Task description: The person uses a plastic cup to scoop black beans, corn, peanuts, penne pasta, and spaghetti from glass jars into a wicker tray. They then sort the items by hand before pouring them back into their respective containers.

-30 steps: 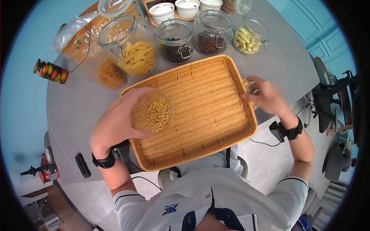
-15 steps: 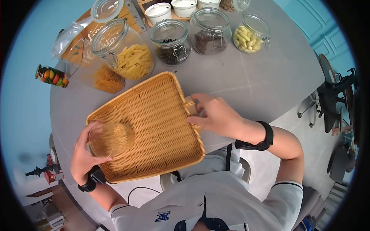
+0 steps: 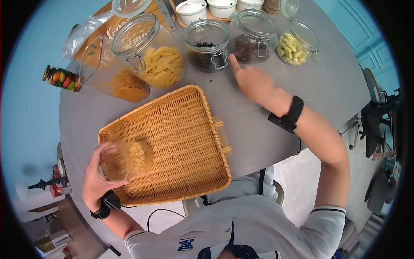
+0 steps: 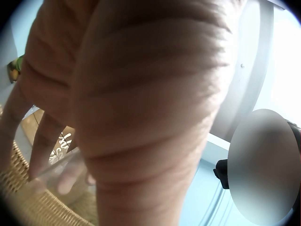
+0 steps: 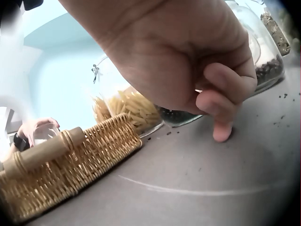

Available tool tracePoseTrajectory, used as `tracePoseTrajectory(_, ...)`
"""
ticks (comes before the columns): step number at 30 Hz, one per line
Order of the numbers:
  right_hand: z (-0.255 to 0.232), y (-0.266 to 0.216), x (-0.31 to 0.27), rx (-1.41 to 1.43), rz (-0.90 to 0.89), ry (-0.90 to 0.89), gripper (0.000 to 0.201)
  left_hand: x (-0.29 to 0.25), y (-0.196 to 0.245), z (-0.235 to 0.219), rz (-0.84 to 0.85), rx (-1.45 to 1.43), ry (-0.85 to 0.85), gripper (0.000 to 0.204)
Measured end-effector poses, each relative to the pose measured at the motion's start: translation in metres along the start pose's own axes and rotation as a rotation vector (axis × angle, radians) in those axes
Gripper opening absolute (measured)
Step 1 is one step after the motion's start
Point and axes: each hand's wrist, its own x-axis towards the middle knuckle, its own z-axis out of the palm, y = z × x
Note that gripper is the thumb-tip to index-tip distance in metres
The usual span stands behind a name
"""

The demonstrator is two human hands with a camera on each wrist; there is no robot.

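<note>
My left hand (image 3: pixel 97 175) grips a clear jar (image 3: pixel 115 164) of corn kernels (image 3: pixel 139 156) by its rim end, thumb on the near side and fingers on the far side. The jar overlaps the left part of a rectangular wicker basket (image 3: pixel 181 142). In the left wrist view my palm hides most of the jar. My right hand (image 3: pixel 258 84) holds nothing; it reaches over the table toward a clip-top jar of dark beans (image 3: pixel 202 60) and one of dark brown pieces (image 3: pixel 250 47). Its index finger points forward, while other fingers curl loosely in the right wrist view.
Along the far side stand a penne jar (image 3: pixel 159 64), a container of thin pasta (image 3: pixel 129 84) and a jar of pale yellow pieces (image 3: pixel 293 49). White lidded pots (image 3: pixel 192 11) sit behind. A small colourful jar (image 3: pixel 62 78) stands far left. Dark crumbs dot the table.
The basket has shifted left and toward me, with the jar of kernels moving along in my left hand. My right hand has let go of the basket handle and moved forward toward the jars.
</note>
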Motion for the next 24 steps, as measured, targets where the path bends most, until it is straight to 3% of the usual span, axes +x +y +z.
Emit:
tracePoseTrajectory(6,0.002,0.004,0.022,0.057,0.040,-0.038,0.070,0.004,0.000,-0.001,0.079,0.050,-0.020,0.111)
tracePoseTrajectory(9,0.001,0.004,0.020,0.046,0.026,0.009,0.057,0.009,0.006,0.001,0.094,0.056,-0.033,0.108)
tracePoseTrajectory(15,0.024,0.025,0.013,-0.042,-0.170,0.278,0.019,0.026,0.028,0.007,0.175,0.100,-0.113,0.100)
tracePoseTrajectory(21,0.016,0.021,-0.010,0.002,-0.236,0.370,0.013,0.049,0.041,0.021,0.274,0.104,-0.212,0.101)
tracePoseTrajectory(24,-0.032,-0.031,-0.053,0.512,-0.468,0.381,0.007,0.060,0.049,0.030,0.305,0.046,-0.253,0.102)
